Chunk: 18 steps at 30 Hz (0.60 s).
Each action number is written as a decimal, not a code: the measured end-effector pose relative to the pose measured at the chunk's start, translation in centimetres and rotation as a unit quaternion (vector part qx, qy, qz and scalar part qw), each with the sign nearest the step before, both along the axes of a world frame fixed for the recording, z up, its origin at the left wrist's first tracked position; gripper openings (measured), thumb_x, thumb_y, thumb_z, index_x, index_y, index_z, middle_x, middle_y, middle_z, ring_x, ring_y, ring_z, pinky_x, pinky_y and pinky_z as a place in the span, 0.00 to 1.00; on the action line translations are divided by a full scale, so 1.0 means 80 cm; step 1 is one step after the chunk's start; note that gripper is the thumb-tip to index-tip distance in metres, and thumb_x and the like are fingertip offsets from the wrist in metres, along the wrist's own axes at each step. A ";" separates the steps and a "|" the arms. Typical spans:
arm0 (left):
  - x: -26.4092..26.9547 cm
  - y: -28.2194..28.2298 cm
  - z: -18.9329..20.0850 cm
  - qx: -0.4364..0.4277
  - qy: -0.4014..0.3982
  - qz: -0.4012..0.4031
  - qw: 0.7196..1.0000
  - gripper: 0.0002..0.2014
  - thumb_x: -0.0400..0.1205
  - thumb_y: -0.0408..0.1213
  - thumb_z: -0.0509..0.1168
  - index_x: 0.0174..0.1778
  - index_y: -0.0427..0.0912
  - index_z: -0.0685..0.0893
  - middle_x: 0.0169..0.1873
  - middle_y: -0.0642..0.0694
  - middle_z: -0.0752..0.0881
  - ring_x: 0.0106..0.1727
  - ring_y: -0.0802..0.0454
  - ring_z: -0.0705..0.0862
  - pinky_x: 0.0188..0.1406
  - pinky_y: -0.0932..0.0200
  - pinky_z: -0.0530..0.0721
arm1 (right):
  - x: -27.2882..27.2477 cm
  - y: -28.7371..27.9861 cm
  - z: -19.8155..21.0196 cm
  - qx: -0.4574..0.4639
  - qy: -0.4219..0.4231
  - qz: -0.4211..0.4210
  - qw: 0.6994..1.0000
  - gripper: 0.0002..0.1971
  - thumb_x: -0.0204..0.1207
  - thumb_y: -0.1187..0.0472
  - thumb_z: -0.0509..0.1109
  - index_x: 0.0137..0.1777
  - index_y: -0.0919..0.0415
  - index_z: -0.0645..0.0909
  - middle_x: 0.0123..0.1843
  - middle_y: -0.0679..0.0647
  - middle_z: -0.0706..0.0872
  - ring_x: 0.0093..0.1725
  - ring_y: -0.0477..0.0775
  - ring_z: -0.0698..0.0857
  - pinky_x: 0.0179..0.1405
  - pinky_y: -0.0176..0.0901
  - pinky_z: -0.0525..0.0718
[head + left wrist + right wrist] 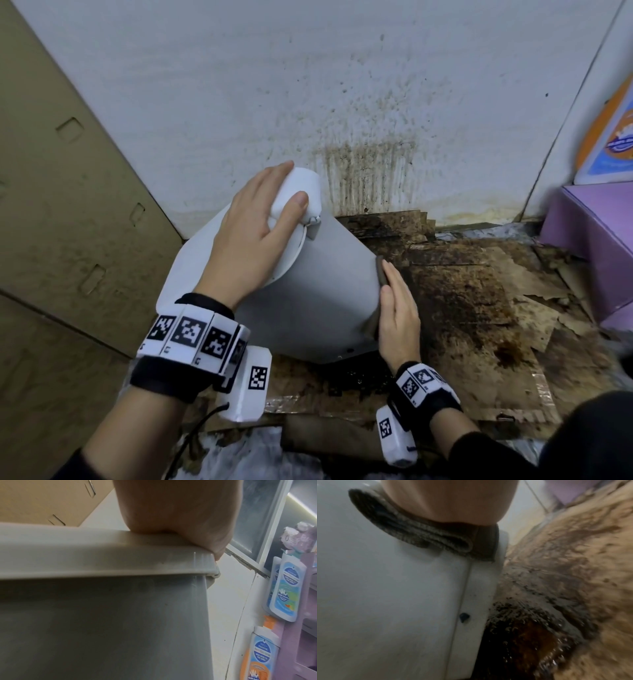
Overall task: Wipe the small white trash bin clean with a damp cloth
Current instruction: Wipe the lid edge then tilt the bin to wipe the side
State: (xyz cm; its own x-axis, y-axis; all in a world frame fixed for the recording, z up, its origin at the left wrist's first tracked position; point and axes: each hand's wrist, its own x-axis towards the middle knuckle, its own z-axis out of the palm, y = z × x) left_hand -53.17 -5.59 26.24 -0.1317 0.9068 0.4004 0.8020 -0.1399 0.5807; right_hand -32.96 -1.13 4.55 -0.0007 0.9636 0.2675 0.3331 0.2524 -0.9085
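The small white trash bin (315, 294) stands tilted toward the left on the floor, with its lid (191, 260) closed. My left hand (253, 233) lies over the lid, finger and thumb wrapped round the raised white hump at its back edge. In the left wrist view the palm (171, 507) sits on the lid rim (102, 555) above the grey bin wall (102, 622). My right hand (397, 308) is flat, fingers straight, pressing a folded grey-brown cloth (380, 270) against the bin's right side. The right wrist view shows the cloth (419, 531) squeezed between the palm (450, 500) and the bin (385, 588).
A tall cardboard box (51, 171) stands close on the left. The white wall (359, 171) behind is streaked with brown stains. Soiled cardboard sheets (462, 291) cover the floor, with a dark wet patch (522, 642) by the bin's base. A purple shelf (589, 226) with soap bottles (284, 588) stands right.
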 end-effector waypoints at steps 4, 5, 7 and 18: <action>0.003 0.000 -0.001 0.003 0.013 0.004 1.000 0.25 0.91 0.58 0.53 0.84 0.57 0.68 0.80 0.59 0.71 0.81 0.59 0.68 0.81 0.47 0.67 | 0.006 0.001 -0.020 -0.065 0.032 -0.045 0.996 0.28 0.89 0.46 0.48 0.86 0.48 0.73 0.86 0.45 0.73 0.84 0.40 0.68 0.88 0.57 0.65; 0.003 0.000 -0.001 0.006 0.017 0.007 1.000 0.25 0.91 0.57 0.53 0.84 0.57 0.68 0.80 0.59 0.71 0.81 0.59 0.68 0.81 0.48 0.67 | 0.002 0.001 -0.020 -0.062 0.034 -0.055 0.996 0.29 0.88 0.46 0.48 0.85 0.49 0.73 0.86 0.46 0.74 0.84 0.41 0.68 0.88 0.57 0.64; 0.002 0.000 -0.002 0.010 0.017 0.013 1.000 0.25 0.91 0.57 0.53 0.84 0.56 0.68 0.80 0.59 0.71 0.81 0.59 0.68 0.81 0.49 0.67 | -0.008 -0.001 -0.015 -0.055 0.034 -0.074 0.995 0.31 0.87 0.44 0.47 0.85 0.50 0.74 0.86 0.46 0.74 0.86 0.45 0.68 0.88 0.58 0.63; 0.008 0.007 -0.005 0.019 0.034 0.006 0.999 0.26 0.90 0.57 0.53 0.84 0.53 0.69 0.81 0.57 0.72 0.81 0.57 0.68 0.81 0.53 0.65 | -0.101 -0.018 0.119 0.113 0.032 0.003 0.993 0.28 0.90 0.50 0.47 0.86 0.56 0.73 0.86 0.51 0.75 0.87 0.49 0.70 0.85 0.61 0.68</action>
State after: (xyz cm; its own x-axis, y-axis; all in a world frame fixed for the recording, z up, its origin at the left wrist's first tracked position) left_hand -52.51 -5.05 25.85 -0.1142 0.8890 0.4433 0.8408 -0.1512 0.5198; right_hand -41.07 -2.57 14.09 0.0183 0.8789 0.4767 0.2739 0.4541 -0.8478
